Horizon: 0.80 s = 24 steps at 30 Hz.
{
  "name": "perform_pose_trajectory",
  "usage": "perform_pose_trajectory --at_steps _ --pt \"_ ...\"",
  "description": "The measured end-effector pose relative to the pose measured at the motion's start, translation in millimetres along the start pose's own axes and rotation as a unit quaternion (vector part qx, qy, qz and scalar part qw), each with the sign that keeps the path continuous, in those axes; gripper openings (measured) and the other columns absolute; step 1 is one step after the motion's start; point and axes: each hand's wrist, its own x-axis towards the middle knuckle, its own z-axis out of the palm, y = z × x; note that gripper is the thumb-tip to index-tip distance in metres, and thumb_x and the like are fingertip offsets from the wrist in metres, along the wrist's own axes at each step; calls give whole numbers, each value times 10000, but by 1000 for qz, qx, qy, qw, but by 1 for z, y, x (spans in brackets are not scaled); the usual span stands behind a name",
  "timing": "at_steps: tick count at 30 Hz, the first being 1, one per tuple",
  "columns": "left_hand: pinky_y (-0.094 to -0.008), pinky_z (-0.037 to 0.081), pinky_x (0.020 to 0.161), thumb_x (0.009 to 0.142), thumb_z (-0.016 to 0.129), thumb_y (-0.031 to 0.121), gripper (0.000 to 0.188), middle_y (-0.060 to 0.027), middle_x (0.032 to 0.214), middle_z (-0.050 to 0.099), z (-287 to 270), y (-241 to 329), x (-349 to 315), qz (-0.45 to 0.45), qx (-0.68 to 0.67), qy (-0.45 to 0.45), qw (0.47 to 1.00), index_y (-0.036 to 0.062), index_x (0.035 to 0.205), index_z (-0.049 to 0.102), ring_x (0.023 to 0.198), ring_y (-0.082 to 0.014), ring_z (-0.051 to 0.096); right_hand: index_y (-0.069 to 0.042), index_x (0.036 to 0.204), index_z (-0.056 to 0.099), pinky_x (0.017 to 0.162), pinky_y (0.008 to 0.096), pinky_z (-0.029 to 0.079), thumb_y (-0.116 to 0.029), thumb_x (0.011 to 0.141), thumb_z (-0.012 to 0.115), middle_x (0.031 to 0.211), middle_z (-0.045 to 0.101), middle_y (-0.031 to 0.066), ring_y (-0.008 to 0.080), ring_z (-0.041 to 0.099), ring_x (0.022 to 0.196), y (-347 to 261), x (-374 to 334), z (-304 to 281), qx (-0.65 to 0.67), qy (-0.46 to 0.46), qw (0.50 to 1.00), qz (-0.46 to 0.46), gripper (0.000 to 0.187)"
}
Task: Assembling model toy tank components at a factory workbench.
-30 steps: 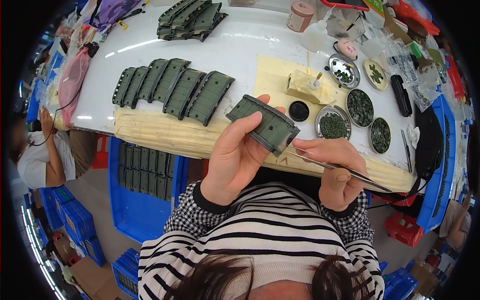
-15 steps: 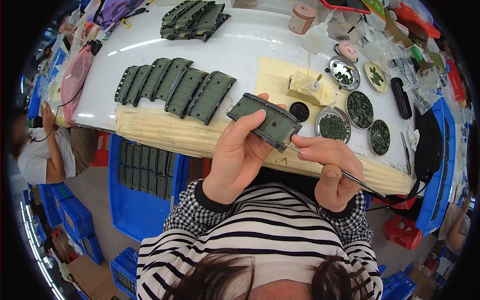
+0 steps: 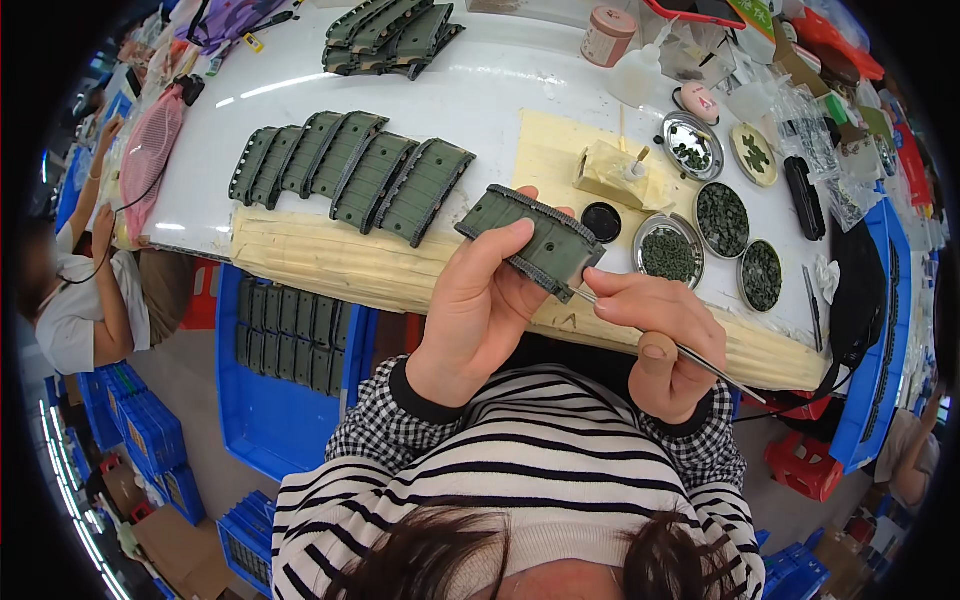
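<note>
Between the thumb and fingers of my left hand (image 3: 478,290) is a dark green ridged plastic panel (image 3: 545,243), tilted above the table's near edge. My right hand (image 3: 665,335) grips a thin metal tool, seemingly tweezers (image 3: 712,366). Its tip meets the panel's lower right corner; whether anything sits in the tip is too small to tell. More green panels (image 3: 350,175) lie overlapping in a row to the left. Right of the held panel stand round tins of small green parts (image 3: 721,220) and a dish of finer green parts (image 3: 667,252).
A taped block (image 3: 617,173) and a small black cap (image 3: 600,222) sit beyond my hands. Stacked panels (image 3: 390,40) lie at the far side. A blue crate (image 3: 262,428) with more panels stands below the table's left edge. Another person (image 3: 95,300) works at left.
My hands, the panel and the tool have hardly moved. At the left, the other person's arm has been raised.
</note>
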Motion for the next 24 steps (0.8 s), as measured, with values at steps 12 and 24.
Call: perform_pose_trajectory --at_steps 12,24 --pt "-359 498 946 919 515 125 416 -207 1229 549 0 0 0 7 -1 -1 1000 13 1305 406 1087 -239 593 25 1013 661 716 311 548 18 730 647 1021 663 205 276 675 862 -6 5 -3 -25 -31 999 -4 283" --pt "-376 503 949 918 512 117 412 -212 1226 545 6 -1 -3 44 32 12 998 2 1302 416 1106 -237 583 15 991 670 695 310 547 -87 784 690 987 674 186 270 680 845 -15 14 -8 -43 -55 997 26 232"
